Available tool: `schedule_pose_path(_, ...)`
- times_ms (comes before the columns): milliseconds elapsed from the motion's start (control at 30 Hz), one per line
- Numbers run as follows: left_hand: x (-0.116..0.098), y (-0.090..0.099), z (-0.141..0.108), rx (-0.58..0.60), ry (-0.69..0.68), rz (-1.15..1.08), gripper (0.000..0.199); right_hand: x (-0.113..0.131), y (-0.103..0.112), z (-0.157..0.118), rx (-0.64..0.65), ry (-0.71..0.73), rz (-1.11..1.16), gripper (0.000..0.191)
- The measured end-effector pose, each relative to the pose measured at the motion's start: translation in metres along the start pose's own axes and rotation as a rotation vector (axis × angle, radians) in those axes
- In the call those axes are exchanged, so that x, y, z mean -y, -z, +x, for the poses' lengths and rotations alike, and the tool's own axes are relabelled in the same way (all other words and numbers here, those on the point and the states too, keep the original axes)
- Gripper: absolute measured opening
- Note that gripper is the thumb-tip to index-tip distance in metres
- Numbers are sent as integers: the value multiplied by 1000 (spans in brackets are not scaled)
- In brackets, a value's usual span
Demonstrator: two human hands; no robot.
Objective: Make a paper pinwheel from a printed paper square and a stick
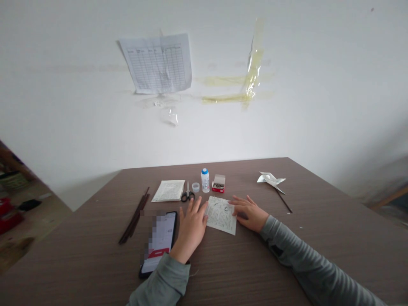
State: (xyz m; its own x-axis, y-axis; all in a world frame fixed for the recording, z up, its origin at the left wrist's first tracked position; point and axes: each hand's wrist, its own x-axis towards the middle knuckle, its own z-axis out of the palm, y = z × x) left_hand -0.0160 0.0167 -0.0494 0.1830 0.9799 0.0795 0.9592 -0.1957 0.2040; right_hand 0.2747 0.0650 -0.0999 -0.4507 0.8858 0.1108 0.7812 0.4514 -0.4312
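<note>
My left hand (191,227) lies flat on the brown wood-grain table (223,272), fingers apart, its fingertips at the left edge of a printed paper sheet (220,215). My right hand (250,212) rests at that sheet's right edge, fingers spread over its corner. Neither hand visibly grips it. A smartphone (159,242) lies just left of my left hand, its lower end partly hidden by my wrist. Beyond the hands stand black-handled scissors (188,194), a white bottle with a blue cap (205,180), and a small open box of metal fasteners (218,183).
A bundle of thin dark sticks (135,216) lies at the left, and a folded paper sheet (168,190) lies beyond it. A paper pinwheel on a stick (270,180) lies at the right. The table's far edge meets a white wall with a taped-up chart (156,63).
</note>
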Motion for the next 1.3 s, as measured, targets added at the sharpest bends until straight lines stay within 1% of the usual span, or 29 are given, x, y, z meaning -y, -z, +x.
schedule_pose_path(67,-1,2,0,26,-25,-48,75,-3,-4,1,3,45,42,33)
schedule_pose_path(133,-2,3,1,56,-34,-80,78,-4,-6,0,-4,78,48,35)
schedule_pose_path(233,-5,5,1,96,-28,-94,71,-5,-4,0,-27,102,24,38)
schedule_pose_path(300,-7,8,0,130,-25,-93,62,-5,1,-1,-16,128,24,43)
schedule_pose_path(367,-9,11,-1,175,-31,-96,59,-5,7,-1,7,151,34,46)
schedule_pose_path(500,-7,17,0,243,-75,-144,74,-7,13,0,15,161,49,41)
schedule_pose_path(600,-2,17,2,245,-130,-192,66,-7,11,2,14,164,63,40)
schedule_pose_path(667,1,15,2,217,-169,-204,58,-7,8,2,11,136,65,40)
schedule_pose_path(733,3,13,1,172,-196,-200,56,-6,3,2,-2,97,57,41)
schedule_pose_path(800,5,13,-1,158,-224,-196,61,-5,0,1,-4,77,46,44)
schedule_pose_path(900,8,13,-2,177,-248,-204,75,-4,-3,1,13,71,38,48)
schedule_pose_path(967,9,13,-2,181,-242,-214,81,-3,-2,1,5,62,43,45)
schedule_pose_path(1033,10,12,-1,172,-228,-221,82,0,0,0,-10,59,58,41)
schedule_pose_path(1100,9,11,-1,163,-217,-219,79,3,3,0,-17,54,72,39)
schedule_pose_path(1167,8,12,0,160,-207,-213,72,7,6,-1,-11,49,71,39)
schedule_pose_path(1300,7,14,0,200,-204,-218,60,9,9,-1,3,59,46,40)
